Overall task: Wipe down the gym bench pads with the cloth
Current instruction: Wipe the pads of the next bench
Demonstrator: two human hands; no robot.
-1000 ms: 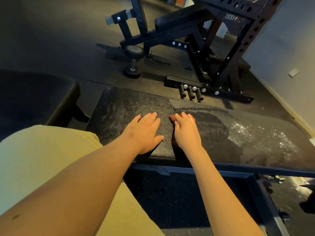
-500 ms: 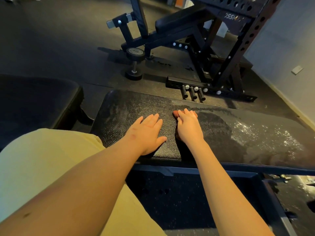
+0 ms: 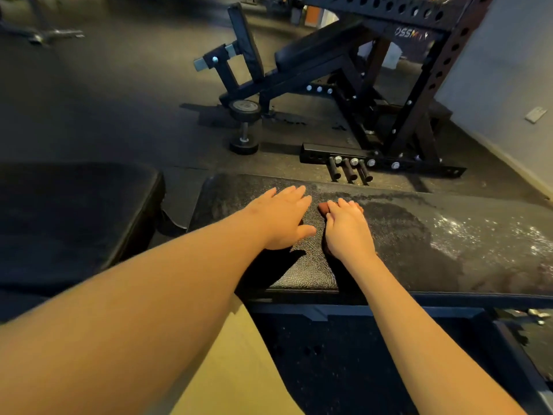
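A black rack (image 3: 398, 94) stands behind the pad (image 3: 434, 244), whose right part is wet and shiny. A dumbbell (image 3: 244, 127) is on the floor behind the pad's left end. The left hand (image 3: 278, 220) lies flat on the pad, fingers straight, slightly spread, holding nothing. The right hand (image 3: 344, 229), fingers together, presses the reddish cloth (image 3: 323, 207) onto the pad's middle.

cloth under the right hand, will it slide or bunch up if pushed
Probably floppy: the cloth lies flattened under the right hand. It likely drags rather than glides, since the bench pad looks wet and textured.
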